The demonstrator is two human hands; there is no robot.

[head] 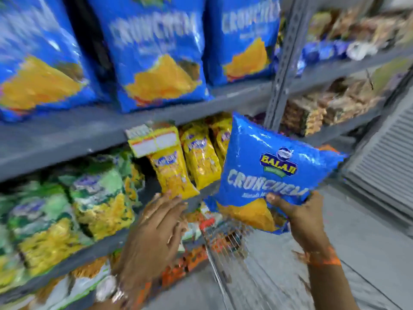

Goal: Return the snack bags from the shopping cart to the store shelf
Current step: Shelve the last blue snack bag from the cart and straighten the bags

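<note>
My right hand (300, 217) grips the lower edge of a blue Crunchem snack bag (266, 166) and holds it upright in front of the shelves, above the wire shopping cart (225, 240). My left hand (154, 231) hovers with its fingers apart and holds nothing, its fingertips close to a yellow bag on the middle shelf. Three matching blue bags (156, 52) stand in a row on the upper grey shelf (89, 128). The picture is blurred by motion.
Yellow snack packs (199, 157) and green bags (98, 198) fill the middle shelf. A price tag (154, 142) hangs from the shelf edge. A grey upright post (283, 59) separates a second bay of packets on the right. A grey floor and slatted panel (384, 166) lie right.
</note>
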